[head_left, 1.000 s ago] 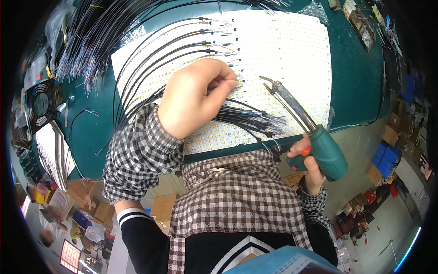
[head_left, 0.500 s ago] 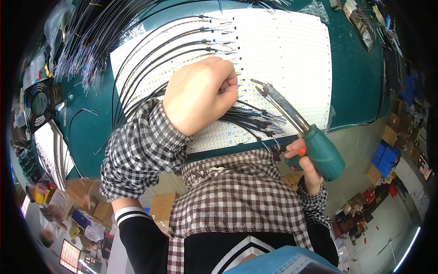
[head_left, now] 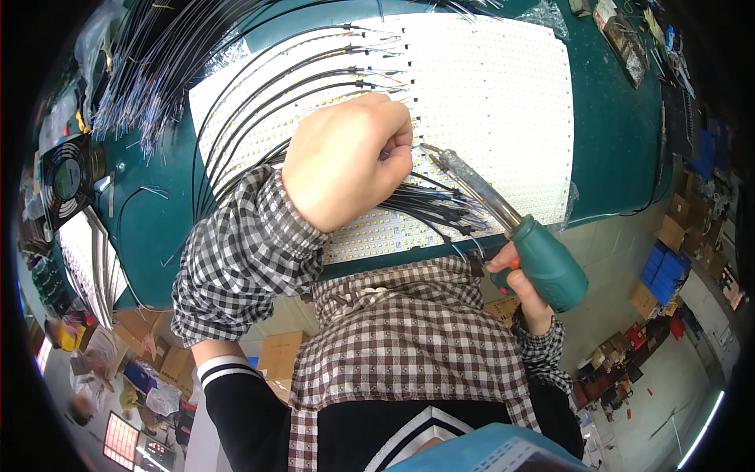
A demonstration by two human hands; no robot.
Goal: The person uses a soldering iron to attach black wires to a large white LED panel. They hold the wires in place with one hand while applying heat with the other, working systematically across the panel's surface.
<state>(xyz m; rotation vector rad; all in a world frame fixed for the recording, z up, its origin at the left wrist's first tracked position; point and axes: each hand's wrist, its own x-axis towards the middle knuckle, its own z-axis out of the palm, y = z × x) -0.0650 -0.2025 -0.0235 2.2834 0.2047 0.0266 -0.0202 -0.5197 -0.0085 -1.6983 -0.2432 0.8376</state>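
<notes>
A white LED board [head_left: 495, 94] with rows of small yellowish chips lies on the green tabletop. Over its middle my left hand [head_left: 342, 161] is closed in a pinch, and whatever its fingertips hold is hidden by the hand. My right hand [head_left: 525, 287] grips the green handle of a soldering iron [head_left: 543, 259]. The iron's tip points up and left, just right of my left fingers, at the column of black pads. Black cables [head_left: 314, 55] with stripped coloured wires run to that column above my left hand. Below it, a bundle of cables [head_left: 432, 206] rests on the board.
A large sheaf of dark wires [head_left: 165, 63] spreads across the far left. A small black fan [head_left: 69, 181] stands at the left edge, near a stack of white boards [head_left: 90, 252]. At the far right lies a solder-stained holder [head_left: 621, 43]. Cardboard boxes [head_left: 283, 354] are on the floor.
The soldering iron has moved slightly left with my right hand, bringing its tip nearer to my left fingers. My left hand has barely shifted.
</notes>
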